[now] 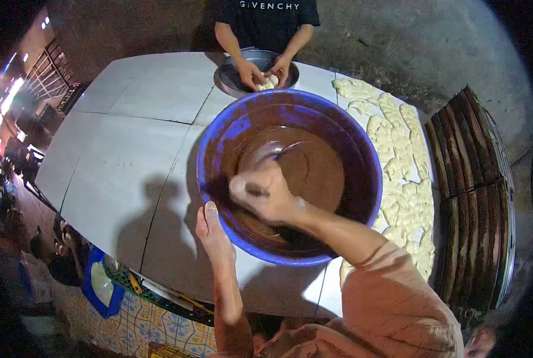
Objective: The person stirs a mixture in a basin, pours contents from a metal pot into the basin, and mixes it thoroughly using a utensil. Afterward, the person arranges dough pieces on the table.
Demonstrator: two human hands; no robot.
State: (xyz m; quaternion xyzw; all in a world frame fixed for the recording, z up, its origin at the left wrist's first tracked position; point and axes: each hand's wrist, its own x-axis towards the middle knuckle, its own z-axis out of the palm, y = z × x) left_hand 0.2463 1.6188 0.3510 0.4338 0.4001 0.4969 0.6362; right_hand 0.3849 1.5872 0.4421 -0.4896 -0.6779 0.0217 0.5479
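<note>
A large blue tub [378, 179] stands on the white tiled table [123, 143], its inside coated with brown liquid [320, 170]. My left hand [214, 235] grips the tub's rim at the lower left, thumb on top of the edge. Over the liquid, my right hand [266, 192] is closed and blurred by motion; it seems to be round a tool whose shape is mostly hidden. Many pale dough pieces [397, 143] lie on the table to the right of the tub.
Across the table a person in a black shirt [266, 27] handles dough in a round metal pan [224, 77]. Stacked dark trays [472, 197] stand beyond the right edge. A blue container [93, 286] is at the lower left, below the table's edge.
</note>
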